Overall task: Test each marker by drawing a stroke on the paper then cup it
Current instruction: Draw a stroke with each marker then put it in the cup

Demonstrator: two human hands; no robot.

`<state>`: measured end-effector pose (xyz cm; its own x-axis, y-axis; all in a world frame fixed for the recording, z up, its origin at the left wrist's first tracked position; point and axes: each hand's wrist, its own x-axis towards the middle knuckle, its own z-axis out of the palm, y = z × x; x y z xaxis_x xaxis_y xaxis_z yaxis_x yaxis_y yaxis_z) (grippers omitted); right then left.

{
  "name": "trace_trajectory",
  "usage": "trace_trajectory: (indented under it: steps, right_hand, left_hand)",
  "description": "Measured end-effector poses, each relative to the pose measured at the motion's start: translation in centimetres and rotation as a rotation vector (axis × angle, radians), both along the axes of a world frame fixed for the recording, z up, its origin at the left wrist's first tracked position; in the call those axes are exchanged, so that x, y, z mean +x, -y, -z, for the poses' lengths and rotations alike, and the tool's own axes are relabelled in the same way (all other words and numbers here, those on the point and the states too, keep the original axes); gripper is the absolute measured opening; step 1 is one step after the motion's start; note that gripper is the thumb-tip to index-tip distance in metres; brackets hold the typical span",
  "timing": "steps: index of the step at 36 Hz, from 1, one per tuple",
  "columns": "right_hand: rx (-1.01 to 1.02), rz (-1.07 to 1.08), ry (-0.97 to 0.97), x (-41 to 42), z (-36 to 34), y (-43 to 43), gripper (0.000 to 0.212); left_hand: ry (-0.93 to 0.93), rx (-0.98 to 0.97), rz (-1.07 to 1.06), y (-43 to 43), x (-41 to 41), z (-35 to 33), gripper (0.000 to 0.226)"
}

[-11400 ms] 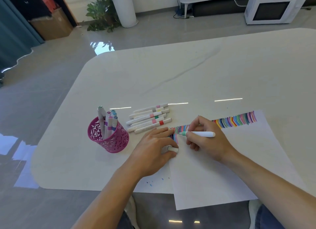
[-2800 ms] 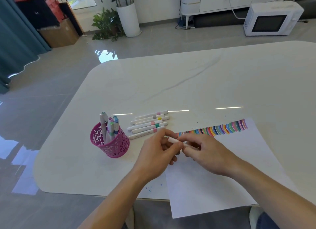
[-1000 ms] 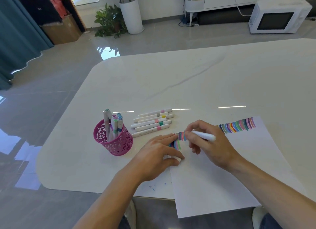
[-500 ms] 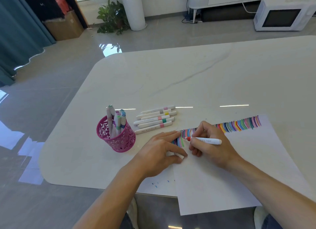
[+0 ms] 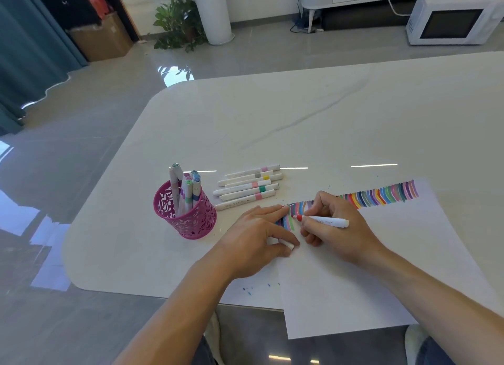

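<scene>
Now that the cap has come off and the hands have parted, the right hand (image 5: 335, 228) grips the red-tipped marker (image 5: 324, 221) like a pen, fingers curled round its barrel and the tip lowered to the paper (image 5: 381, 269). The tip sits just beside the green mark at the left end of the row of strokes (image 5: 381, 197). I can make out no red stroke there yet, so I judge the test of this marker to be only starting.

The left hand (image 5: 256, 236) lies just left of the tip. Its fingers stretch flat over the paper's edge to steady it, and its thumb pins the white cap (image 5: 286, 244) against the hand. That keeps the cap ready for closing the marker once the stroke is made.

Further left of the left hand stands the pink cup (image 5: 188, 214), holding several finished markers upright. The green marker used earlier is no longer in the right hand. Beyond the left hand's fingertips, six loose markers (image 5: 248, 186) lie side by side on the worktop (image 5: 272, 119), one fewer than some seconds ago. So this round is under way, and six still wait for a stroke and the cup.

Far beyond the worktop, a potted plant (image 5: 177, 23) and a white microwave (image 5: 450, 15) stand on the floor.
</scene>
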<state>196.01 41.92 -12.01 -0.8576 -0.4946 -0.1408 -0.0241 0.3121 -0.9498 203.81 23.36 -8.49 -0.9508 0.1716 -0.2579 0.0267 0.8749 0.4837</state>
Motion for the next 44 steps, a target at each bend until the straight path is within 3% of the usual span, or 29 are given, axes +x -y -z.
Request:
trace_trajectory:
  steps: [20,33,44]
  right_hand:
    - [0.035,0.000,0.041,0.0,-0.7,0.1,0.028]
    - [0.064,-0.004,0.030,0.0,-0.5,0.2,0.023]
    - [-0.208,0.182,0.150,-0.5,-1.6,0.5,0.006]
  left_hand:
    - [0.013,0.000,-0.024,-0.2,-0.1,-0.2,0.025]
    - [-0.001,0.011,-0.029,-0.1,-0.1,0.0,0.025]
    - [-0.072,0.068,-0.108,0.6,-0.3,0.8,0.024]
